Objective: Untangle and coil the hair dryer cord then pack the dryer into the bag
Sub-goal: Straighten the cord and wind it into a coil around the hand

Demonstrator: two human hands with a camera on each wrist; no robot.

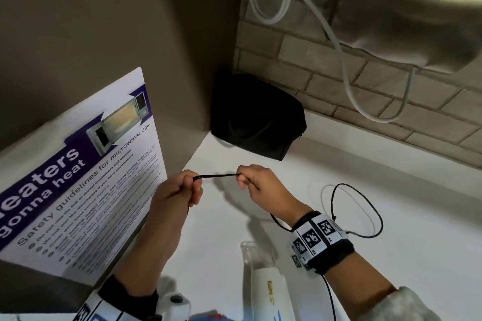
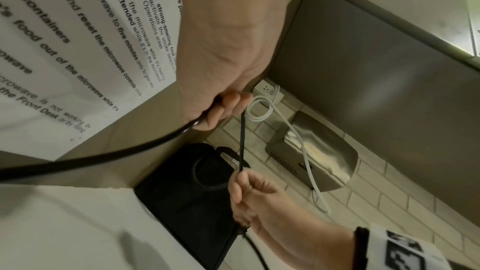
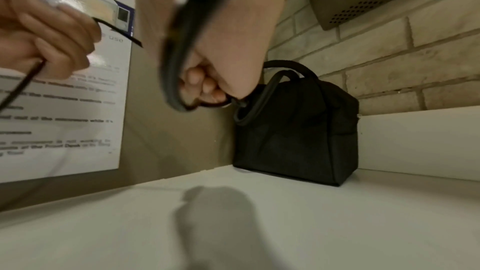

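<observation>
Stretching a short run of the black cord taut between your fists, you have it dead centre of the head view, lifted clear of the white counter. Your left hand is clenched around one end of that run, fingers curled tight, and the cord trails out below the fist. Your right hand pinches the other end, fingers folded over it, with the slack dropping past your wrist and swinging into an open loop at the right of the frame. From the left wrist view the cord looks flat and doubled where you grip it, though the blur makes that hard to call.

It behaves like a thin, limp, rubbery lead: light, easy to bend, inclined to spring back into old kinks. Pinch it, don't crush it, and let it slide through the fingers as you work out the twists; take hold close to a kink, not far along the slack.

The black bag stands upright in the corner, just above your hands in the head view, handles up, apparently zipped. At the bottom edge sits something white and rounded, possibly the dryer body, but it is cropped. A microwave safety poster leans at the left.

Untangling is under way; coiling and packing are not yet done.
</observation>
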